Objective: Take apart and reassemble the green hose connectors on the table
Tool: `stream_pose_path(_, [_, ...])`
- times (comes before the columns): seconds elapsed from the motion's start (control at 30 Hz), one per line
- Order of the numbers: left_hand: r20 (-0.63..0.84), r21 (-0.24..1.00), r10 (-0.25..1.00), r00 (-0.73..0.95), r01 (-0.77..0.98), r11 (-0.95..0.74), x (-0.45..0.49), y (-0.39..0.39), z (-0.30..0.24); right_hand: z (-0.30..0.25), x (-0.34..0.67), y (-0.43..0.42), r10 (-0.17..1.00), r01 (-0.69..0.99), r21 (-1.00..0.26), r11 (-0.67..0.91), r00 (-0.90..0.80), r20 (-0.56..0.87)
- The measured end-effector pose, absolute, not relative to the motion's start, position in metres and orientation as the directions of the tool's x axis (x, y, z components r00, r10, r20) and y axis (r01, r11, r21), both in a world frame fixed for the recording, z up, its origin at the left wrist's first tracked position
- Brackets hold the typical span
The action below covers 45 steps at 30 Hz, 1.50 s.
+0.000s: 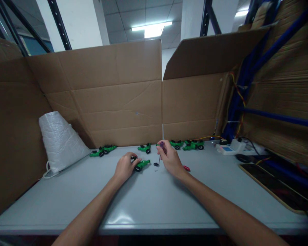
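Observation:
My left hand (126,167) grips the rear of a green toy car (143,164) with black wheels, which rests on the table. In my right hand (170,160) is a screwdriver (159,159), held upright with its thin shaft pointing down. Below the shaft, beside the car's nose, lies a small black part (156,164). A tiny piece (156,170), perhaps a screw, lies a little nearer to me. Partly behind my right wrist shows a red object (186,168); its kind is unclear.
More green toy cars stand along the back: a pair (102,150) at left, one (144,148) in the middle, several (193,145) at right. A white sack (60,141) leans at left. A power strip (232,148) and a dark flat panel (277,186) lie right. Cardboard walls (113,95) enclose the table (143,205).

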<state>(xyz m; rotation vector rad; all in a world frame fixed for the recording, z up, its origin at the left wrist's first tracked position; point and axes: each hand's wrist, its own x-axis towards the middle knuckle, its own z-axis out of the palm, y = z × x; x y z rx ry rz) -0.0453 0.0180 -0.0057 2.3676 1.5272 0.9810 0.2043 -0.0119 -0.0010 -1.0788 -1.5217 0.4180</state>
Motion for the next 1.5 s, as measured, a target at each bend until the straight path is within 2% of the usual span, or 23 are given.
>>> stream_pose_path(0.13, [0.505, 0.569, 0.800, 0.323, 0.573, -0.590, -0.039, 0.010, 0.005, -0.001, 0.204, -0.010, 0.786, 0.327, -0.786, 0.524, 0.169, 0.594])
stream_pose_path(0.33, [0.296, 0.736, 0.721, 0.627, 0.332, -0.590, -0.019, -0.013, 0.010, 0.002, 0.209, -0.002, 0.777, 0.138, -0.832, 0.538, 0.301, 0.553])
stream_pose_path(0.5, [0.258, 0.744, 0.632, 0.730, 0.267, -0.612, -0.009, -0.026, 0.009, 0.005, 0.199, -0.015, 0.783, 0.081, -0.821, 0.565, 0.262, 0.564])
stream_pose_path(0.67, [0.233, 0.754, 0.642, 0.730, 0.282, -0.593, -0.010, -0.026, 0.004, 0.004, 0.180, -0.035, 0.783, 0.067, -0.804, 0.591, 0.193, 0.592])
stream_pose_path(0.87, [0.036, 0.914, 0.738, 0.673, 0.277, -0.297, -0.012, -0.017, -0.011, 0.003, 0.179, -0.047, 0.789, 0.171, -0.780, 0.601, 0.027, 0.614])
stream_pose_path(0.97, [0.003, 0.940, 0.752, 0.659, 0.254, -0.226, -0.012, -0.016, -0.013, 0.002, 0.181, -0.048, 0.777, 0.250, -0.750, 0.612, -0.015, 0.629])
stream_pose_path(1.13, [0.027, 0.930, 0.764, 0.644, 0.264, -0.255, -0.011, -0.015, -0.010, 0.002, 0.183, -0.046, 0.737, 0.352, -0.673, 0.651, -0.083, 0.671])
stream_pose_path(1.33, [0.100, 0.914, 0.747, 0.657, 0.237, -0.331, -0.011, -0.013, -0.011, -0.003, 0.184, -0.042, 0.738, 0.381, -0.661, 0.646, -0.093, 0.668])
stream_pose_path(1.43, [0.127, 0.914, 0.741, 0.660, 0.213, -0.346, -0.011, -0.012, -0.014, -0.001, 0.183, -0.042, 0.731, 0.370, -0.658, 0.656, -0.093, 0.676])
stream_pose_path(1.5, [0.139, 0.917, 0.743, 0.654, 0.199, -0.347, -0.011, -0.011, -0.016, 0.002, 0.180, -0.042, 0.738, 0.304, -0.688, 0.659, -0.086, 0.669])
